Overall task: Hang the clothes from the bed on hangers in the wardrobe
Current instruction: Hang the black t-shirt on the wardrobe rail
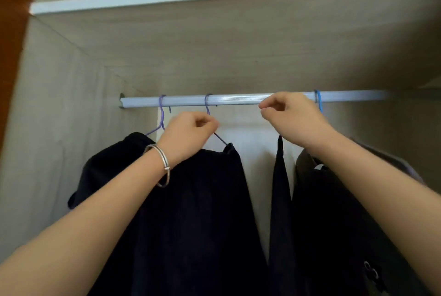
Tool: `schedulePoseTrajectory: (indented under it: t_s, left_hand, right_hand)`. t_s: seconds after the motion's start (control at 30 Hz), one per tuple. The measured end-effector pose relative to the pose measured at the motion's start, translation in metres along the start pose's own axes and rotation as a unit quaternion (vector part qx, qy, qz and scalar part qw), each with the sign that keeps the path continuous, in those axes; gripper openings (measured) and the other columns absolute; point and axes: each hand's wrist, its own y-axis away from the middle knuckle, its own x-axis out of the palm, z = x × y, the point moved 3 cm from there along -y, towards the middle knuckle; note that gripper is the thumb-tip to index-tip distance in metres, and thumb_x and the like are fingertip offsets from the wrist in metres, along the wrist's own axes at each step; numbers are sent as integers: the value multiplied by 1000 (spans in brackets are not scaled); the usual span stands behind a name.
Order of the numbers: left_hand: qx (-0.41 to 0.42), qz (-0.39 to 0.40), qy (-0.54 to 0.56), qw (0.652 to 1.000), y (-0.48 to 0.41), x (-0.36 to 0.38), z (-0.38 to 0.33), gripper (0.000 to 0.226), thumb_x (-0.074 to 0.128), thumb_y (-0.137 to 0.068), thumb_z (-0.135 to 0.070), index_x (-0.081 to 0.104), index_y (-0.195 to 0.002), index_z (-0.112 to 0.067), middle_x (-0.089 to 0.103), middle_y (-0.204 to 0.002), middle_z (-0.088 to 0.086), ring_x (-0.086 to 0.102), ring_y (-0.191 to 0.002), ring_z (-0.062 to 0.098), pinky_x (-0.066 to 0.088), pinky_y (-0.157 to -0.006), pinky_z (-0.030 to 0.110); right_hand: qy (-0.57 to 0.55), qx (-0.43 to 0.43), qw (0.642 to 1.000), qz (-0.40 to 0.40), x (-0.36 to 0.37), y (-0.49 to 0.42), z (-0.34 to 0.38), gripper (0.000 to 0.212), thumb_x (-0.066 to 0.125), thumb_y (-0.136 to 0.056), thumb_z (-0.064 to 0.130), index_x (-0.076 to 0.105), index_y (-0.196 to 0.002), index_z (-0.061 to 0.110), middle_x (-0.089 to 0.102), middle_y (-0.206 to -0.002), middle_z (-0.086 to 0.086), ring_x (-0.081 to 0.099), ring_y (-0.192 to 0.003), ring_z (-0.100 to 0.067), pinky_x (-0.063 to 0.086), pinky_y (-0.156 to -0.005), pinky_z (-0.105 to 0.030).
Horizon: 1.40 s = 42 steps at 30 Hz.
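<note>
Dark clothes (195, 200) hang from seven to five o'clock beneath the pale rail (238, 100). Just left of centre, the left hand (188, 133) grips a purple hanger (220, 139). The right hand (291, 117), toward two o'clock, is curled, and I cannot tell what it holds.

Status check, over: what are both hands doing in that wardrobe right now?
Left hand grips second purple hanger carrying dark garment, hooked on rail. Right hand curled at rail, hold unclear. Nothing blocking.

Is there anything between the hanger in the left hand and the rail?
Nothing visible. The hanger already hooks over the rail; the left hand grips its neck below.
</note>
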Motion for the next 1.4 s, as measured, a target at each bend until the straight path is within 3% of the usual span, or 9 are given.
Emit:
schedulePoseTrajectory:
  t_s: [0.17, 0.3, 0.43, 0.6, 0.8, 0.93, 1.0, 1.13, 1.4]
  left_hand:
    - [-39, -138, -99, 985, -17, -86, 61, 17, 55, -85, -16, 68, -96, -16, 68, -94, 5, 59, -82, 18, 39, -70, 19]
    - [-147, -11, -182, 972, -23, -102, 106, 41, 60, -84, -22, 55, -123, -8, 58, -128, 10, 54, -117, 26, 39, -95, 27]
    - [-210, 114, -165, 957, -26, -99, 131, 32, 56, -87, -32, 62, -104, -6, 61, -104, 11, 57, -91, 24, 43, -75, 26]
    - [-158, 137, -237, 949, -29, -88, 131, 21, 42, -90, -14, 53, -76, -1, 52, -81, 8, 49, -72, 21, 32, -48, 21]
    - [-135, 112, -301, 937, -30, -92, 129, 21, 39, -89, -5, 43, -68, -6, 54, -90, 14, 52, -84, 30, 38, -68, 27]
    - [-141, 83, -344, 925, -35, -110, 131, 25, 40, -90, -5, 54, -108, 5, 56, -120, 23, 55, -109, 35, 43, -78, 30]
    - [-147, 78, -362, 917, -34, -117, 135, 25, 40, -89, -4, 54, -107, 6, 57, -119, 23, 56, -108, 36, 42, -76, 29]
    - [-150, 68, -372, 914, -31, -123, 145, 25, 41, -89, -5, 54, -108, 6, 56, -120, 24, 55, -109, 38, 41, -75, 29]
    - [-148, 69, -389, 907, -32, -125, 151, 28, 43, -89, -6, 53, -111, 6, 54, -124, 25, 53, -114, 39, 44, -86, 33]
  right_hand:
    - [-114, 47, 991, 57, 65, -12, 44, 29, 53, -84, 16, 60, -101, -6, 57, -86, -25, 52, -75, -23, 51, -79, -41]
    - [-82, 62, 993, 55, 125, -20, 64, 34, 50, -86, 20, 57, -109, -4, 58, -95, -11, 55, -87, -23, 43, -67, -29]
    - [-66, 152, 977, 131, 175, -24, 62, 71, 56, -86, 41, 30, -136, -2, 43, -137, -15, 41, -127, -31, 39, -100, -35]
    - [-100, 226, 958, 143, 197, -24, 54, 10, 48, -86, 8, 50, -95, 3, 52, -95, -10, 50, -76, -19, 42, -64, -27]
    - [-145, 217, 960, 103, 202, -26, 41, 45, 36, -90, 0, 34, -135, 1, 41, -138, -16, 51, -115, -29, 44, -87, -28]
    - [-203, 207, 948, 131, 210, -26, 44, 46, 36, -88, -1, 38, -133, 11, 52, -130, -17, 58, -106, -26, 54, -80, -36]
    - [-227, 199, 943, 138, 217, -25, 53, 36, 35, -88, -1, 44, -118, 16, 60, -118, -19, 62, -88, -22, 51, -62, -29]
    - [-214, 160, 954, 139, 236, -27, 75, 34, 36, -86, 1, 50, -112, 17, 55, -115, -11, 55, -106, -26, 47, -93, -35]
    - [-181, 120, 958, 188, 259, -31, 91, 35, 36, -85, 1, 50, -112, 18, 42, -103, -4, 47, -94, -24, 40, -76, -29]
